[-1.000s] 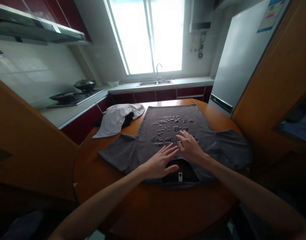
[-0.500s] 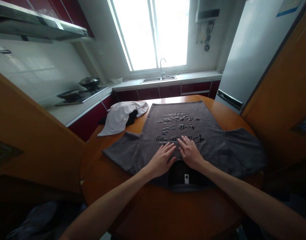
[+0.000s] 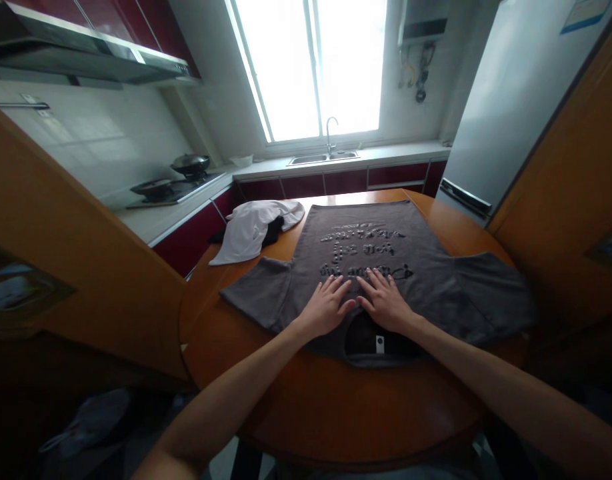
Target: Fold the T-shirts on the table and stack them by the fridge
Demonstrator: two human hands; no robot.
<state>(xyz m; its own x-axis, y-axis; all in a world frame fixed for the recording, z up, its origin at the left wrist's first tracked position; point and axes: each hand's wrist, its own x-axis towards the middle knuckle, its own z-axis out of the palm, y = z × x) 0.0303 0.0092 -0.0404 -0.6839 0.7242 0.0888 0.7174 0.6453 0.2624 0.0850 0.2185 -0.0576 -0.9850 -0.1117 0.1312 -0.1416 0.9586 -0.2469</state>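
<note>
A dark grey T-shirt lies spread front side up on the round wooden table, its neck opening toward me and its hem at the far edge. Dark raised lettering runs across its chest. My left hand rests flat on the shirt just left of the neckline, fingers spread. Beside it, my right hand lies flat with fingers apart, its fingertips at the nearest line of lettering. Neither hand holds anything. A white label shows inside the collar.
A white cloth and a black cloth are heaped at the table's far left. Beyond stand a counter with a sink, a stove with pans and a fridge. Wooden panels flank both sides.
The view has shifted slightly, so the scene sits a little farther right. Both hands remain flat on the shirt near the neckline, with the left thumb now nearer the right hand.
</note>
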